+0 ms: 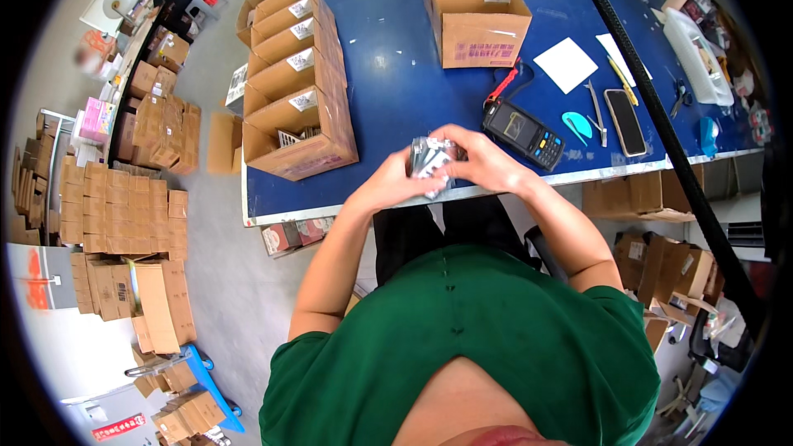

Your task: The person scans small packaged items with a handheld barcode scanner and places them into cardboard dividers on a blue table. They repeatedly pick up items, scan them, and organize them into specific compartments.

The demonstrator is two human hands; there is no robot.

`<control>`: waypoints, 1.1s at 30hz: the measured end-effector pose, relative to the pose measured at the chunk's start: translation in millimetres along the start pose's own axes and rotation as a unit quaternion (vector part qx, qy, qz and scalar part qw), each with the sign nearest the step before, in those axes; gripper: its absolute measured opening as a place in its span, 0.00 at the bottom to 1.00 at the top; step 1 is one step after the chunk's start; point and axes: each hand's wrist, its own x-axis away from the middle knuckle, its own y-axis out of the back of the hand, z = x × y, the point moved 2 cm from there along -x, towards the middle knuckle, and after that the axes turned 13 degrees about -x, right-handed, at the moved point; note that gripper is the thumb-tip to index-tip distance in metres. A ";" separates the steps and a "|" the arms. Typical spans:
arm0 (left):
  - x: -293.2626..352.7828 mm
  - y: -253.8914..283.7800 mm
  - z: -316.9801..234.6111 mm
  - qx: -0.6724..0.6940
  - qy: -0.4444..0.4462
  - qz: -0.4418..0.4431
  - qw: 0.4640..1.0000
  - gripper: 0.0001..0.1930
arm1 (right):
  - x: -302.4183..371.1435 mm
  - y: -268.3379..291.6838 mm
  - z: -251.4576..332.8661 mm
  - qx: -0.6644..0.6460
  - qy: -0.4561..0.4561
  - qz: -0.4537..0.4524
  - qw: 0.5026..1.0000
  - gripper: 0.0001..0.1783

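Observation:
Close to the table's near edge, my left hand (387, 185) and my right hand (486, 162) are closed around a small bundle of shiny clear plastic packets (429, 154) with white and dark parts. Its exact contents are too blurred to tell. Left of my hands stands the nearest of a row of open cardboard boxes (326, 146), with white items and a printed grid-like piece inside. A black handheld scanner (522, 134) with a keypad and red strap lies just right of my right hand.
The blue table (380, 49) also bears a second row of cardboard boxes (483, 29), white paper (566, 64), tweezers (597, 114), a teal round piece (576, 125), a phone (625, 122) and a white bin (698, 58). A black bar (652, 99) crosses the right side. Stacked cartons (124, 206) stand left.

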 end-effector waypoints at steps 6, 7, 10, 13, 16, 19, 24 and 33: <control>63.0 -55.3 24.1 0.368 -0.010 0.099 0.924 0.33 | 46.9 -38.8 37.6 0.023 -0.010 0.073 0.997 0.26; 68.9 -62.2 24.6 0.360 -0.014 0.106 0.927 0.32 | 52.9 -43.4 35.7 -0.033 -0.077 0.085 0.993 0.29; 97.4 -78.6 26.7 0.438 0.056 0.086 0.893 0.31 | 79.7 -56.6 21.2 0.059 0.061 0.005 0.996 0.31; 118.2 -91.1 27.2 0.430 0.116 0.023 0.895 0.33 | 93.9 -66.9 7.7 0.038 0.076 -0.046 0.995 0.24; 123.6 -95.7 25.5 0.400 0.138 0.007 0.906 0.36 | 100.1 -69.7 -0.1 -0.029 0.026 -0.030 0.999 0.14; 126.3 -99.0 30.2 0.459 0.138 0.014 0.878 0.39 | 101.3 -68.0 -2.9 -0.023 0.060 -0.030 0.997 0.13; 131.1 -102.5 18.5 0.464 0.197 -0.019 0.863 0.42 | 104.1 -67.7 -6.2 -0.112 0.053 -0.002 0.992 0.10; 140.4 -109.0 24.6 0.430 0.161 -0.005 0.888 0.33 | 108.1 -66.4 -0.9 -0.082 0.038 0.025 0.996 0.09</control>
